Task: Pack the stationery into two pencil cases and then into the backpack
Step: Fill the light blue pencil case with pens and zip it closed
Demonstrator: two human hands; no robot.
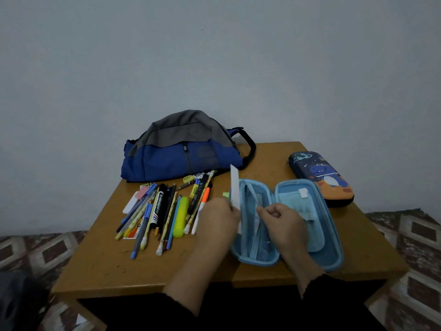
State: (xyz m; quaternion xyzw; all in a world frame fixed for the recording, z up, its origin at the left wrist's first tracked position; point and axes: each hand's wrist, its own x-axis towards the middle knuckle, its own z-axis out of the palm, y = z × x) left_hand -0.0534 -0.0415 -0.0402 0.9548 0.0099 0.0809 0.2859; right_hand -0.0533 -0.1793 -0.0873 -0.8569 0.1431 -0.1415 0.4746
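Note:
A light-blue pencil case (331,237) lies open flat on the wooden table (107,271). My left hand (218,219) holds a white ruler (235,185) upright at the case's left edge. My right hand (282,219) pinches the edge of the mesh pocket (265,197) in the case's left half. A heap of pens, pencils, markers and highlighters (164,211) lies left of the case. A second case (321,176), dark blue with a dinosaur print, sits zipped at the right. The blue and grey backpack (181,151) rests at the table's back.
A pink eraser (142,192) and a white one (130,204) lie at the heap's left edge. A small green note (225,194) peeks out beside the ruler. A plain wall stands behind the table. Patterned floor tiles (415,235) surround it.

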